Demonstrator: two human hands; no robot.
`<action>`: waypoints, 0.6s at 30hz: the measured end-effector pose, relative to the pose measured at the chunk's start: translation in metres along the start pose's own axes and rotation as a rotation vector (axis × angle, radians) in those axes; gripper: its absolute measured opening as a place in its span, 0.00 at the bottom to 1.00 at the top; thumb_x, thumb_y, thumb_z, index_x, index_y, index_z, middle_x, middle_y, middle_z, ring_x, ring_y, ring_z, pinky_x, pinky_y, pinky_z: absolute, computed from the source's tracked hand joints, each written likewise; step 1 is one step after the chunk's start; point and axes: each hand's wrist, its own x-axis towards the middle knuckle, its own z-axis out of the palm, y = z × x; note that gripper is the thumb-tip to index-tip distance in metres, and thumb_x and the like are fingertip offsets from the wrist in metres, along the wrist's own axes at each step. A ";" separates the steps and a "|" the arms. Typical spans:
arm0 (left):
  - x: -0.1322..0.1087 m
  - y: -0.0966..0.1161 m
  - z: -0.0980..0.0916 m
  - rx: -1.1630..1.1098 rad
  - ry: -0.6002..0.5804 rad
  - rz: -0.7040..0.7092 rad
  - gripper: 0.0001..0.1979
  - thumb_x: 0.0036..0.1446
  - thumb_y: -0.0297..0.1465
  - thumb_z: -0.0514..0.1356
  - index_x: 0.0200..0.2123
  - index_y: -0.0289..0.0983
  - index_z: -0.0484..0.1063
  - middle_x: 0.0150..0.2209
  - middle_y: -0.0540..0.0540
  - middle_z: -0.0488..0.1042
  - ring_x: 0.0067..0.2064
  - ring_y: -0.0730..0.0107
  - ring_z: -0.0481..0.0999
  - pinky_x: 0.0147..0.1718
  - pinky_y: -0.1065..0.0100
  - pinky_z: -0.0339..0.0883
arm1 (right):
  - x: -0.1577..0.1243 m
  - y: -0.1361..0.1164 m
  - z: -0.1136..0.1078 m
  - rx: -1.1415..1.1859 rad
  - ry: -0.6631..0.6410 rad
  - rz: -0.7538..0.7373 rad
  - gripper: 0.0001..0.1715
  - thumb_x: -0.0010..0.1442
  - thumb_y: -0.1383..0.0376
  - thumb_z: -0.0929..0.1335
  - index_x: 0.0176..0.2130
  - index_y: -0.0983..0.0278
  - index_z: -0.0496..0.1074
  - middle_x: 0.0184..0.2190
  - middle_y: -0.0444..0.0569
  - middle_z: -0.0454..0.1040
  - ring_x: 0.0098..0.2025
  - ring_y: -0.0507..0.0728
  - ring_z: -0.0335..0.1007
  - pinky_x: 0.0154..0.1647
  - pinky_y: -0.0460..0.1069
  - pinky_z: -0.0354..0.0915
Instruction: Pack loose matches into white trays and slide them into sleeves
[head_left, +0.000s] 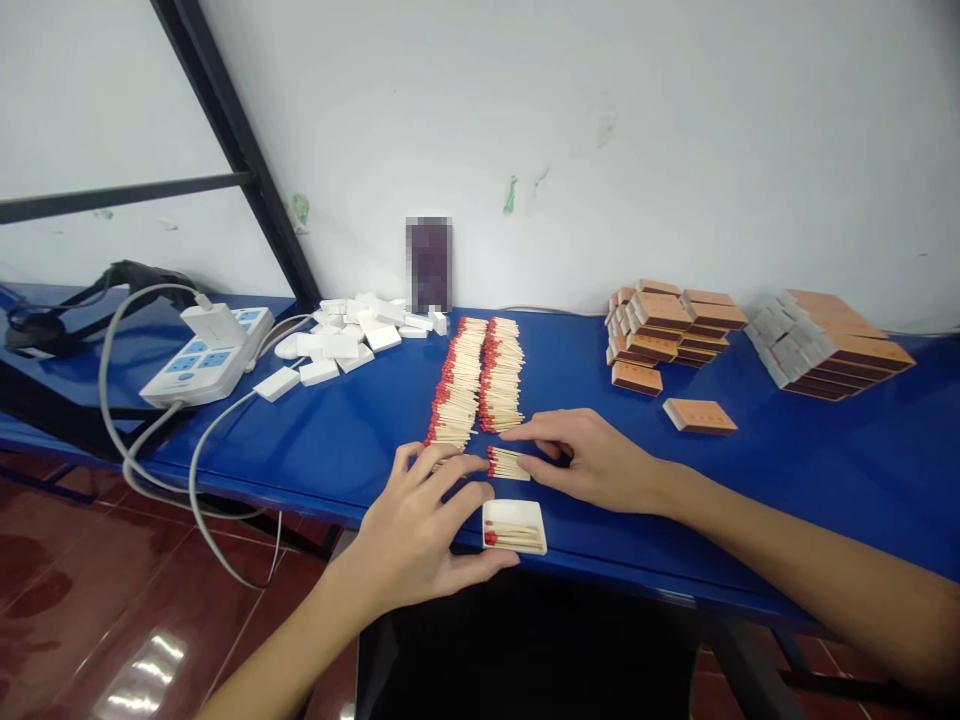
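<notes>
Two long rows of red-tipped matches [480, 380] lie on the blue table [337, 440]. A small bunch of matches [508, 463] sits apart at their near end, between my hands. My right hand [592, 462] pinches this bunch from the right with fingers together. My left hand [420, 530] rests at the table's front edge, fingers curled, its fingertips touching the left end of the bunch and its thumb beside a white open tray [514, 526] that holds a few matches.
Several white inner trays [352, 335] are heaped at the back left beside a white power strip [210, 355] with grey cables. Stacks of orange matchbox sleeves [667, 325] and a larger pile [825, 345] stand at the right; one sleeve [699, 415] lies alone.
</notes>
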 end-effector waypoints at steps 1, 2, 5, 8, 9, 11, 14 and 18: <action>0.000 0.000 0.000 -0.003 0.000 -0.001 0.18 0.59 0.45 0.63 0.41 0.37 0.71 0.48 0.41 0.75 0.50 0.53 0.71 0.48 0.53 0.58 | -0.001 -0.001 0.000 -0.016 0.006 0.010 0.15 0.63 0.59 0.67 0.46 0.63 0.77 0.23 0.41 0.65 0.24 0.50 0.60 0.30 0.46 0.56; 0.000 0.000 0.000 -0.007 -0.003 -0.002 0.18 0.59 0.45 0.63 0.41 0.37 0.71 0.48 0.41 0.75 0.50 0.53 0.71 0.48 0.53 0.58 | -0.001 -0.002 0.001 -0.039 0.011 0.011 0.15 0.62 0.58 0.68 0.44 0.63 0.78 0.23 0.41 0.65 0.25 0.50 0.60 0.30 0.47 0.57; 0.000 0.000 -0.001 -0.038 -0.017 0.005 0.18 0.58 0.46 0.63 0.41 0.37 0.71 0.48 0.42 0.75 0.49 0.53 0.71 0.48 0.53 0.57 | -0.003 -0.005 0.002 -0.089 0.010 -0.006 0.17 0.60 0.55 0.70 0.42 0.64 0.78 0.26 0.43 0.67 0.28 0.51 0.63 0.33 0.48 0.58; 0.001 0.000 -0.003 -0.062 -0.019 0.010 0.18 0.58 0.46 0.63 0.41 0.37 0.71 0.46 0.42 0.75 0.48 0.55 0.71 0.48 0.53 0.57 | -0.004 -0.007 0.003 -0.082 0.012 -0.003 0.16 0.61 0.55 0.70 0.43 0.63 0.78 0.27 0.44 0.67 0.29 0.52 0.63 0.31 0.47 0.57; 0.001 0.001 -0.003 -0.062 -0.017 0.009 0.18 0.58 0.46 0.63 0.41 0.37 0.71 0.46 0.42 0.75 0.48 0.55 0.71 0.48 0.53 0.57 | -0.003 -0.008 0.003 -0.074 0.014 0.003 0.15 0.61 0.56 0.69 0.42 0.62 0.78 0.27 0.44 0.67 0.28 0.51 0.63 0.30 0.47 0.57; 0.001 0.001 -0.003 -0.059 -0.018 0.007 0.18 0.58 0.46 0.63 0.41 0.37 0.71 0.44 0.42 0.75 0.47 0.55 0.71 0.47 0.54 0.57 | -0.002 -0.010 0.003 -0.052 0.016 0.019 0.12 0.62 0.58 0.68 0.40 0.61 0.79 0.26 0.44 0.67 0.28 0.51 0.63 0.29 0.46 0.57; 0.000 0.000 -0.002 -0.052 -0.021 0.000 0.18 0.58 0.46 0.63 0.41 0.37 0.71 0.43 0.43 0.75 0.46 0.56 0.71 0.47 0.54 0.57 | -0.001 -0.012 0.003 -0.021 0.007 0.048 0.10 0.62 0.59 0.68 0.37 0.61 0.78 0.25 0.42 0.66 0.27 0.50 0.62 0.29 0.46 0.57; -0.001 0.000 -0.001 -0.049 -0.024 -0.003 0.19 0.58 0.47 0.63 0.40 0.37 0.71 0.42 0.43 0.74 0.44 0.57 0.71 0.46 0.54 0.57 | -0.001 -0.012 0.004 -0.004 -0.002 0.062 0.08 0.60 0.60 0.69 0.35 0.62 0.77 0.24 0.42 0.66 0.28 0.50 0.62 0.30 0.46 0.57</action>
